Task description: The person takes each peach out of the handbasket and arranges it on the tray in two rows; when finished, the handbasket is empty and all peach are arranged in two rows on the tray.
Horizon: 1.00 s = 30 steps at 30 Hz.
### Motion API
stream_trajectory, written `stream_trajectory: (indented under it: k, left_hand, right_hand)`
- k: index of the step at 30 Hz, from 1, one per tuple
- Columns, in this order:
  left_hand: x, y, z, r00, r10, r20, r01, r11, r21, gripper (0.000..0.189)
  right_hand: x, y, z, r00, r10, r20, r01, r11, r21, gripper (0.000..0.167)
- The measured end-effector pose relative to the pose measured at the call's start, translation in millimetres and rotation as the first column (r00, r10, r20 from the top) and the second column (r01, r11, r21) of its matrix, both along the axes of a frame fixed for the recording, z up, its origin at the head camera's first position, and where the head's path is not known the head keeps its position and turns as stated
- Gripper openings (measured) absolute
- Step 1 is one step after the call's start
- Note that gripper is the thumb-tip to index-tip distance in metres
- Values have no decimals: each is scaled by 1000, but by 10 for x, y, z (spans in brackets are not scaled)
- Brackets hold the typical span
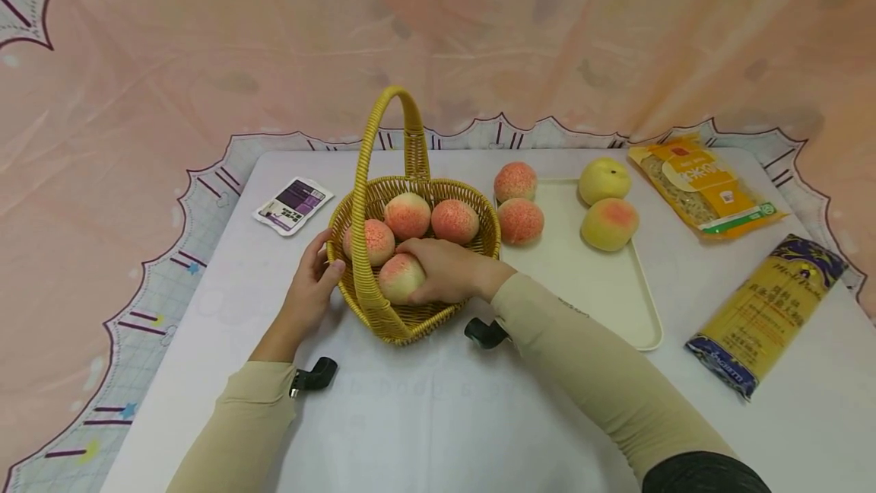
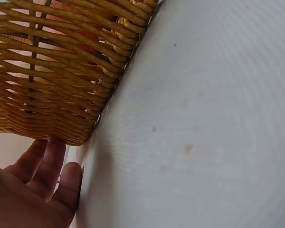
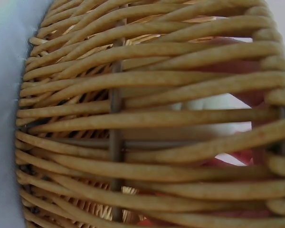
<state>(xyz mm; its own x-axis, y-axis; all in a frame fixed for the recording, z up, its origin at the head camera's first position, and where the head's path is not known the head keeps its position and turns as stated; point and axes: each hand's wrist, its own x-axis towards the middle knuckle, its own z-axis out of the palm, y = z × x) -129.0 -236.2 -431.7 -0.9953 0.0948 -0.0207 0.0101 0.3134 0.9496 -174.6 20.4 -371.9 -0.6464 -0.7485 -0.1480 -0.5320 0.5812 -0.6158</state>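
Observation:
A yellow wicker basket (image 1: 393, 328) with a tall arched handle stands on the white table, several peaches inside it. My right hand (image 1: 448, 271) reaches over the near rim and grips a pale pink-and-cream peach (image 1: 399, 278) low in the basket. Behind that one lie a speckled peach (image 1: 376, 241), a lighter peach (image 1: 407, 214) and a redder peach (image 1: 455, 221). At the basket's left side my left hand (image 1: 306, 295) touches the weave, thumb near the rim. The left wrist view shows its fingers (image 2: 52, 164) fairly straight against the wicker. Wicker (image 3: 190, 118) hides most of the right hand in its wrist view.
Right of the basket, a cream tray (image 1: 582, 295) bears two red peaches (image 1: 520, 221) at its left edge and two yellow peaches (image 1: 609, 224) at its right. Farther right lie an orange food packet (image 1: 708, 189) and a yellow-blue pasta packet (image 1: 766, 318). A small white-purple sachet (image 1: 293, 205) lies back left.

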Motion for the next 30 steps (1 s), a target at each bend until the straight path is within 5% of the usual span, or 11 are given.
stream_trajectory:
  k: [7,30]
  left_hand:
    - [4,-1,7,1000,-4,-15,4,1000,8,66]
    - [17,15,13,1000,0,-11,0,999,33,63]
  right_hand:
    - [19,15,14,1000,-15,-3,15,999,41,65]
    - [119,214,81,995,-59,-85,52,996,-78,68]
